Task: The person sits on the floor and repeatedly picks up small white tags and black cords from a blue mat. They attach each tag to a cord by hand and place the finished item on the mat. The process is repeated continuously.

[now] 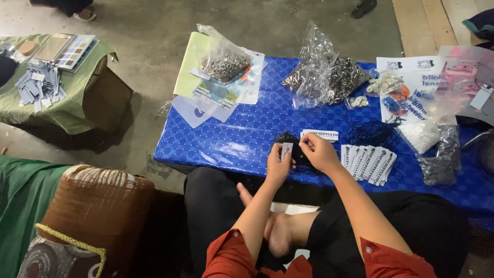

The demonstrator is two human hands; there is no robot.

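Hands [301, 154] pinching small tag [286, 150], at blue table [231, 139] near edge

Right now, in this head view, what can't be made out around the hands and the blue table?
- Small grey paper tag: its lower part is hidden by the left hand.
- Black string: mostly hidden behind the right hand.
- Blue checked table: right end cut off by the frame edge.
- Clear bag of small metal pieces: pieces too small to identify.
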